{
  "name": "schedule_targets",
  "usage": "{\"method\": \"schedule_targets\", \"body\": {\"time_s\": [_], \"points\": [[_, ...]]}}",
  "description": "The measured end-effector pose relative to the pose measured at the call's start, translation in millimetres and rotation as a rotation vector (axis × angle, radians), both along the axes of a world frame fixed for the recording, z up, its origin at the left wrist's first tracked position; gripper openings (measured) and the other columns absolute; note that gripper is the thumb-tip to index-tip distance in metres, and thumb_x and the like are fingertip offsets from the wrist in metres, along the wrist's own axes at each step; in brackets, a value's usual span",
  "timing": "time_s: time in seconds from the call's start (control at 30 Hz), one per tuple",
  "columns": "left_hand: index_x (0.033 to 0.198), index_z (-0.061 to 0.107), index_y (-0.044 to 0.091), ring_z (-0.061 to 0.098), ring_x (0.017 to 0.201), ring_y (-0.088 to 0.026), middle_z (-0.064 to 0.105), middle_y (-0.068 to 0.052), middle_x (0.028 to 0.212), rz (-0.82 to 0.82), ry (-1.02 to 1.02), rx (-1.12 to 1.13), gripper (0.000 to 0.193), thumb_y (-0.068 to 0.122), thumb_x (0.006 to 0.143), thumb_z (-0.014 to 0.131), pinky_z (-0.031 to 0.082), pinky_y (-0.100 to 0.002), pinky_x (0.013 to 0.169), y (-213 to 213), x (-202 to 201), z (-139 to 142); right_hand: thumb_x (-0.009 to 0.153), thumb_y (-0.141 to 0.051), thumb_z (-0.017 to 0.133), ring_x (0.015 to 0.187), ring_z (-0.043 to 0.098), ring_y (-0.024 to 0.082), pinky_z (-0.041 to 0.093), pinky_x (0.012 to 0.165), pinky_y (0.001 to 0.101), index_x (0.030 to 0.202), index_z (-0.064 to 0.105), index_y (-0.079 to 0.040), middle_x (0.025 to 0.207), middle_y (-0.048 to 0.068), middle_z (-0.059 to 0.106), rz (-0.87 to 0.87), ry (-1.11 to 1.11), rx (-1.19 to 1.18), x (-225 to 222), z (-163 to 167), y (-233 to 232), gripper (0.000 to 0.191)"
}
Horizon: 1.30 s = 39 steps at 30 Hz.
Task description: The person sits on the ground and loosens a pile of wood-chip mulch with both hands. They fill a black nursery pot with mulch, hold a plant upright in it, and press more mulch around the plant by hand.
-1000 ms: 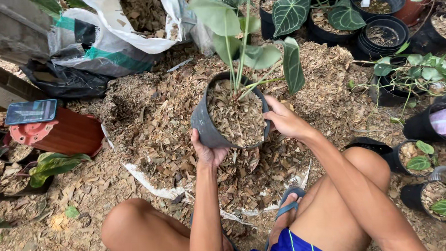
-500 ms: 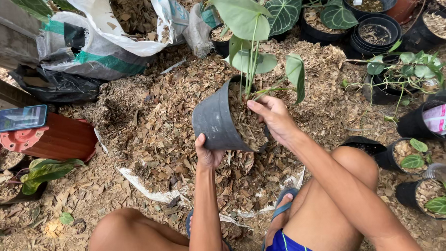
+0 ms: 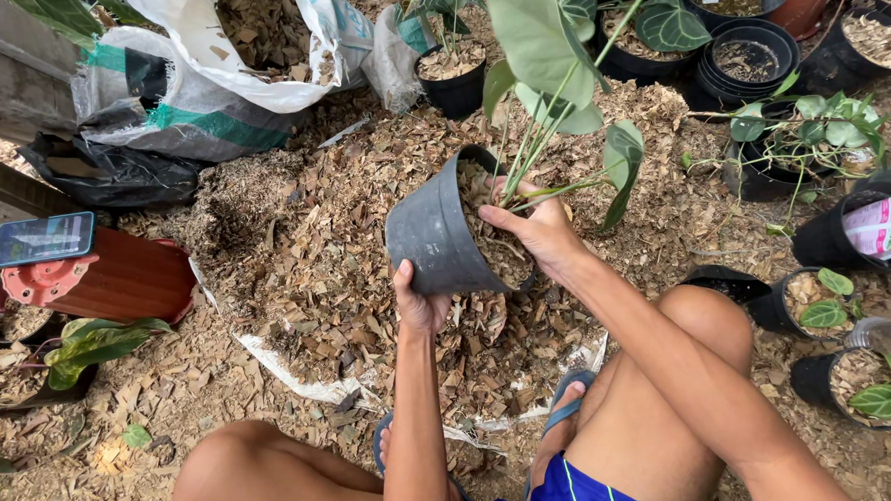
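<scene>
While the head view looks straight down, the left hand (image 3: 420,304) is clamped on the lower wall of a grey plastic pot (image 3: 435,233), which sits at the centre of the frame, tilted with its mouth turned toward the right. The right hand (image 3: 537,228) is spread flat across that mouth, fingers apart, pressing on the bark filling and lying around the base of the plant stems (image 3: 546,146). Broad green leaves (image 3: 536,38) rise from those stems toward the upper centre of the frame.

Below the pot, a mound of bark chips (image 3: 305,237) lies on a white sheet (image 3: 301,382) spread over the ground. An open white sack (image 3: 256,38) of the same chips stands at the upper left. A terracotta pot (image 3: 126,279) lies on its side at the left edge, and a phone (image 3: 42,239) rests on it. Black pots (image 3: 752,52) stand at the upper right, and small potted plants (image 3: 824,309) line the right edge.

Judged from the tilt and the covering palm, the step in hand is firming or holding the filling in place around the roots. The next move appears to call for steady palm pressure, support under the pot wall, and care that the thin stems do not bend.
</scene>
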<state>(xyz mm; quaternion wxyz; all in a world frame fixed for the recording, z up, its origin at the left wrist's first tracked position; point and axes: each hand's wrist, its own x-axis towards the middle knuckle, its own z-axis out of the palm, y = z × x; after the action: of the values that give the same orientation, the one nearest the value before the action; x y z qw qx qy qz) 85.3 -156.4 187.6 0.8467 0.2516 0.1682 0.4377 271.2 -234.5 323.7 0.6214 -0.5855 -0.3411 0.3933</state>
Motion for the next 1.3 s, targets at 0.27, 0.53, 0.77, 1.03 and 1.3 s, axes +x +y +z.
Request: {"method": "schedule_targets", "body": {"time_s": [0.27, 0.53, 0.77, 1.03, 1.3], "points": [[0.145, 0.036, 0.0, 0.051, 0.132, -0.037, 0.051, -0.022, 0.136, -0.051, 0.041, 0.096, 0.097, 0.058, 0.079, 0.076, 0.047, -0.055, 0.111, 2.6, 8.5, -9.8, 0.083, -0.018, 0.079, 0.117, 0.067, 0.02, 0.054, 0.104, 0.0393, 0.13, 0.065, -0.008, 0.13, 0.007, 0.07, 0.027, -0.023, -0.027, -1.6, -9.6, 2.3, 0.05], [0.146, 0.034, -0.002, 0.051, 0.128, -0.038, 0.051, -0.023, 0.132, 0.071, 0.134, 0.097, 0.101, 0.058, 0.076, 0.075, 0.047, -0.056, 0.104, 3.1, 18.3, 14.5, 0.093, -0.024, 0.07, 0.088, 0.071, 0.016, 0.061, 0.079, 0.0362, 0.116, 0.069, -0.006, 0.103, 0.009, 0.076, 0.073, -0.131, 0.002, 7.6, -12.4, 5.4, 0.03], [0.153, 0.025, 0.003, 0.052, 0.126, -0.037, 0.048, -0.023, 0.132, 0.086, 0.221, 0.288, 0.108, 0.057, 0.074, 0.074, 0.05, -0.056, 0.1, 6.9, 44.4, 80.4, 0.101, -0.03, 0.065, 0.054, 0.055, 0.014, 0.047, 0.048, 0.0295, 0.088, 0.068, -0.002, 0.071, 0.008, 0.065, -0.009, -0.055, -0.065, 32.6, 1.0, 10.9, 0.031], [0.163, 0.015, 0.003, 0.052, 0.135, -0.035, 0.043, -0.027, 0.151, 0.153, 0.392, 0.569, 0.111, 0.05, 0.081, 0.074, 0.044, -0.046, 0.113, 34.8, 81.6, 146.9, 0.101, -0.015, 0.05, 0.074, 0.069, 0.018, 0.057, 0.06, 0.0333, 0.103, 0.066, 0.002, 0.093, 0.012, 0.069, -0.166, 0.375, 0.116, 104.1, 11.9, 23.6, 0.023], [0.164, 0.012, 0.009, 0.053, 0.134, -0.037, 0.042, -0.029, 0.151, 0.101, 0.452, 0.592, 0.108, 0.053, 0.083, 0.07, 0.047, -0.045, 0.11, 67.9, 100.7, 138.5, 0.106, -0.02, 0.04, 0.103, 0.075, 0.025, 0.068, 0.081, 0.0397, 0.109, 0.066, -0.003, 0.118, 0.014, 0.072, -0.49, 0.523, 0.088, 187.6, 0.2, 12.2, 0.031]]}}
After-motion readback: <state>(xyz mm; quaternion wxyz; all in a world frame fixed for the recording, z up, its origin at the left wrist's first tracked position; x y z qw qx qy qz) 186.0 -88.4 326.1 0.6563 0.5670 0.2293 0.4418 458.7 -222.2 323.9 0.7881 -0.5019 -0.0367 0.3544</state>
